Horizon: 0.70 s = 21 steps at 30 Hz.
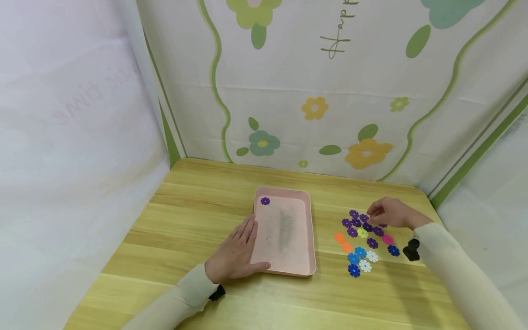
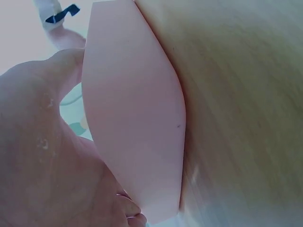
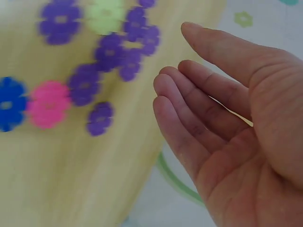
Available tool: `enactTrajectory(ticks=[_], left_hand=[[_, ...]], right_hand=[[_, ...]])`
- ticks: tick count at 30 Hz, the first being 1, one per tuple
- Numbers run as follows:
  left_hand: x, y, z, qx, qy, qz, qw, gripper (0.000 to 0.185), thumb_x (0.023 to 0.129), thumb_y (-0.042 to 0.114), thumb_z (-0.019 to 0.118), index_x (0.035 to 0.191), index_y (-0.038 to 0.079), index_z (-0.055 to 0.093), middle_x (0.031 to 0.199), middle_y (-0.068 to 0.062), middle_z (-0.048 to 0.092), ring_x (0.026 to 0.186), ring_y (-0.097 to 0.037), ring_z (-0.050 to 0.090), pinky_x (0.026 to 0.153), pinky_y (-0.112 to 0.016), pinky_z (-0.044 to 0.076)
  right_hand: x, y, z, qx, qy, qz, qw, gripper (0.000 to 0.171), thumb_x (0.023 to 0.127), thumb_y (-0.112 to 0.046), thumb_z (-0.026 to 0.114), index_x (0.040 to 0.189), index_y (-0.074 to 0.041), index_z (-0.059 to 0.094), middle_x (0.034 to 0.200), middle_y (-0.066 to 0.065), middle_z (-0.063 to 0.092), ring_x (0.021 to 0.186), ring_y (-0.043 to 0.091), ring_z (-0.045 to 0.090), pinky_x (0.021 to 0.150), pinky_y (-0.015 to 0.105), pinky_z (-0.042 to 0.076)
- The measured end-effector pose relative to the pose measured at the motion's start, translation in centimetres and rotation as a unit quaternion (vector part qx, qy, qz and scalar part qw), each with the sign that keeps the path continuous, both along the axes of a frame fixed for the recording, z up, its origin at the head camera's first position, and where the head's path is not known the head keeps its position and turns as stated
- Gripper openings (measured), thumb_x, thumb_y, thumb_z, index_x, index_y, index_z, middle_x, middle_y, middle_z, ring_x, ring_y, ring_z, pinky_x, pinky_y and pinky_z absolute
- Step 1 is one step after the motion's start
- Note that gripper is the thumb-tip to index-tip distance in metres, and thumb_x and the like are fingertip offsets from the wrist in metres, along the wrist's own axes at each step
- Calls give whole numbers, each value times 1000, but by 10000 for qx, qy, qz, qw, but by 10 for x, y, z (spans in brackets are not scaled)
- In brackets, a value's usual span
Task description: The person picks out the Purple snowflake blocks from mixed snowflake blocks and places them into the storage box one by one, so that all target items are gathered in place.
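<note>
A shallow pink tray lies on the table with one purple snowflake disc in its far left corner. My left hand rests along the tray's left rim, fingers extended and thumb at the near corner. The left wrist view shows the tray's outer wall beside the palm. Above the far right side of a group of plastic snowflake discs hovers my right hand. Its fingers are loosely bent, with nothing visible between them and the thumb. Purple discs are nearest to it.
Around the purple discs lie a yellow-green disc, orange discs, a pink disc, white discs and blue discs. A flower-patterned cloth hangs behind the wooden table, and white cloth stands at both sides.
</note>
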<state>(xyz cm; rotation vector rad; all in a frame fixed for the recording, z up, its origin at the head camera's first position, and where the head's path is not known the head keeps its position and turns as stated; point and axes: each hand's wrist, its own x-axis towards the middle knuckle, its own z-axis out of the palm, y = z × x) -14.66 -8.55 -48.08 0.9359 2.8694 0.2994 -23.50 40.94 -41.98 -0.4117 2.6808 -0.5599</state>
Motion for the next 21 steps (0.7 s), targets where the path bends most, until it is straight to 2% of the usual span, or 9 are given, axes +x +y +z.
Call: enactTrajectory(ticks=[6,11,15,21], left_hand=[[1,-1,1,55,-99,34,9999,113,97,76,52,164,-10,21,175,-28,12,164,-41,19,131,-54,29],[2,-1,1,36,-228,68,9997,117,95,80,50,165,-8,18,176,-27,9,165,-39,14,133,-52,26],[4,0,1,66,-155,23,9999,118,95,80,50,164,-9,20,175,-28,10,165,-40,15,132,-52,27],[5,1,-1,138,-117,4,9998,118,95,80,50,164,-10,19,175,-29,11,165,-41,15,132,-54,28]], right_hand=[[26,4,-22,13,176,69,9998,31,93,-18,82,115,2,75,102,5,78,87,12,71,76,32,63],[44,6,-40,50,748,229,9969,29,92,-17,82,113,1,75,101,5,77,86,9,68,74,30,62],[54,10,-50,5,1131,394,9928,29,89,-19,86,110,-2,76,99,2,74,83,7,65,71,28,60],[59,12,-59,-54,1134,466,9924,29,86,-16,87,109,-3,76,99,1,73,85,9,66,73,29,61]])
